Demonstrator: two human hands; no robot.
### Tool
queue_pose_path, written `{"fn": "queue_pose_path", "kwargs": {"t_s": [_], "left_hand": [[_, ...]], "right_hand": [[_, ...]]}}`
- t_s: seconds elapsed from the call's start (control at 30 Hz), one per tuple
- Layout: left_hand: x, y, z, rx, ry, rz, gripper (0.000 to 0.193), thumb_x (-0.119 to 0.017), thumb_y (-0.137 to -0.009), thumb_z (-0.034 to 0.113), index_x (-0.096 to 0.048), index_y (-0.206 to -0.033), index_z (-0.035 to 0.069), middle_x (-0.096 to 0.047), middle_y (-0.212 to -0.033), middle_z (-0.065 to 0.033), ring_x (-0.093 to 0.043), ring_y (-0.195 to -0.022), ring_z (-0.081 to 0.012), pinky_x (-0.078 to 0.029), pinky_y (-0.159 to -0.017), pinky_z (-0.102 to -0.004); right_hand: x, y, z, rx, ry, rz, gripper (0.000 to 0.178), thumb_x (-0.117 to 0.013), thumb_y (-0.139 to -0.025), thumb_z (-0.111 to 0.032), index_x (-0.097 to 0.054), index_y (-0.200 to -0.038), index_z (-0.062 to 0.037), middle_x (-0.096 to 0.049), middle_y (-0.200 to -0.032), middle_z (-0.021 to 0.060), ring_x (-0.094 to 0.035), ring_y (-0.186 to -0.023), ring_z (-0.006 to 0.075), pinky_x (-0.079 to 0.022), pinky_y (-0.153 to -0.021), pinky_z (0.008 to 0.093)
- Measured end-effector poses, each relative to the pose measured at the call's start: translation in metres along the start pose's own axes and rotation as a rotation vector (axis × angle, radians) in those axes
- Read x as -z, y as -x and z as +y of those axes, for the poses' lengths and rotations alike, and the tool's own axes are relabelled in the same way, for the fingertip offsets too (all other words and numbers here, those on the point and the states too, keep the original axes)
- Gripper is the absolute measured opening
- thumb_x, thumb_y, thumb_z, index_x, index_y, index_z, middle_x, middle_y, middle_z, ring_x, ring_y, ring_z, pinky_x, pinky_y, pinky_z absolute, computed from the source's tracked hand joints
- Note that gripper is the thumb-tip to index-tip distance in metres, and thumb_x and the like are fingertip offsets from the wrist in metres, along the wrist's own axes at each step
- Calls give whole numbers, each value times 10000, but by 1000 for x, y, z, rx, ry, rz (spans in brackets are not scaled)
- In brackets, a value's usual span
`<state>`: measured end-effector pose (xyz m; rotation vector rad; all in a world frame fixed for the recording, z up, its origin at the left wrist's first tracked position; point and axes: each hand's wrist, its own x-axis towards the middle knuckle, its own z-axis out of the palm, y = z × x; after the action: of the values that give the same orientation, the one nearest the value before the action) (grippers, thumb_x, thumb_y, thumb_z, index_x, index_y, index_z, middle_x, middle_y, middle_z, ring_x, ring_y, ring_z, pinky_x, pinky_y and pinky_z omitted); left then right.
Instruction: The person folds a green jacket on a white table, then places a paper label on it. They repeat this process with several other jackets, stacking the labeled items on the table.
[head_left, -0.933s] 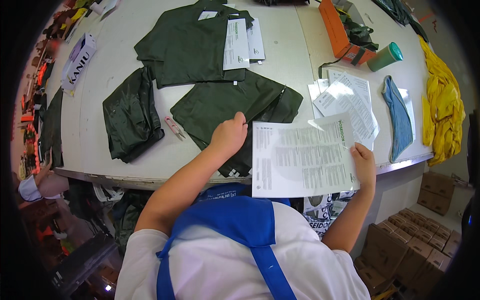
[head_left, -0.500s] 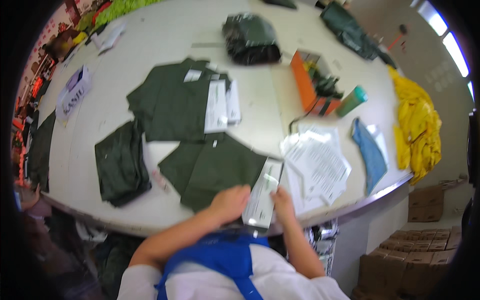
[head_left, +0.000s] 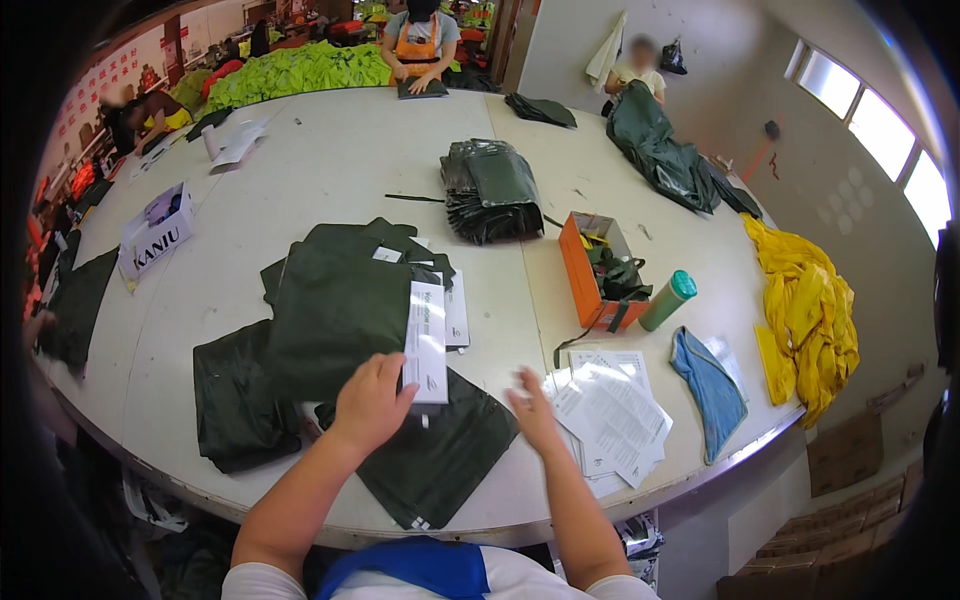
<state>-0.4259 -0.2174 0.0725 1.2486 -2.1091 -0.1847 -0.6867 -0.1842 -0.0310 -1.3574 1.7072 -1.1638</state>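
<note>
My left hand (head_left: pixel 372 405) grips the near edge of a folded dark green garment (head_left: pixel 335 320), which has a white printed card (head_left: pixel 427 340) along its right side. This garment lies over a pile of similar ones; another white card (head_left: pixel 457 310) shows beneath its right edge. To the right, my right hand (head_left: pixel 537 408) is raised off the table, fingers apart and holding nothing. Between my forearms lies another dark green folded garment (head_left: pixel 440 460). A dark folded stack (head_left: pixel 235 400) sits left of the pile. Loose printed sheets (head_left: pixel 615 415) spread out beside my right hand.
Beyond the pile are a plastic-wrapped dark bundle (head_left: pixel 490 190), an orange box (head_left: pixel 585 270) and a green-capped bottle (head_left: pixel 668 300). A blue cloth (head_left: pixel 710 395) and yellow fabric (head_left: pixel 805 310) lie on the right. A white box (head_left: pixel 155 235) stands left. Other people work around the table.
The garment with the card has gone from the near table edge, between both hands, onto the pile farther left. My right hand has let go and opened. The view has tilted up.
</note>
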Motion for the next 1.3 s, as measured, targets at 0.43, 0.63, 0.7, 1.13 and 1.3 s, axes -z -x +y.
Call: {"fn": "queue_pose_path", "kwargs": {"t_s": [0.43, 0.63, 0.7, 1.13, 1.3], "left_hand": [[-100, 156, -23, 55, -166, -517, 667, -663, -756, 474, -497, -1310, 141, -397, -1377, -180, -341, -1269, -408, -293, -1014, -558], [-109, 155, -24, 133, 19, -668, 535, -611, -801, 459, -560, -1180, 83, -569, -1115, -145, -541, -1025, -325, -450, -812, -433], [-110, 146, -19, 211, 191, -687, 386, -536, -840, 334, -563, -1089, 41, -561, -970, -182, -571, -849, -364, -481, -734, -455], [-104, 121, -10, 291, 41, -588, 179, -443, -854, 118, -447, -1009, 29, -586, -852, -252, -612, -732, -419, -506, -639, -493], [-105, 109, -19, 286, -36, -428, 94, -526, -801, 118, -504, -867, 54, -615, -727, -190, -613, -662, -389, -497, -597, -485]], "right_hand": [[224, 105, 207, -656, 637, 830, 511, -756, -731, -274, -547, -1100, 10, -620, -1011, 196, -606, -938, 368, -482, -824, 415], [235, 101, 187, -145, 282, 828, 241, -541, -893, -147, -623, -1015, 45, -624, -1024, 157, -572, -935, 263, -440, -887, 335], [218, 94, 167, -219, 80, 794, 323, -550, -901, -190, -593, -1115, 47, -599, -1114, 172, -564, -1017, 266, -440, -911, 340], [154, 117, 23, -310, 345, -95, 170, -538, -818, -80, -473, -723, 45, -410, -628, -12, -359, -640, 87, -340, -555, 288], [157, 122, 25, -417, 94, 37, 201, -535, -883, -100, -617, -926, 78, -583, -762, 2, -483, -704, 65, -408, -642, 237]]}}
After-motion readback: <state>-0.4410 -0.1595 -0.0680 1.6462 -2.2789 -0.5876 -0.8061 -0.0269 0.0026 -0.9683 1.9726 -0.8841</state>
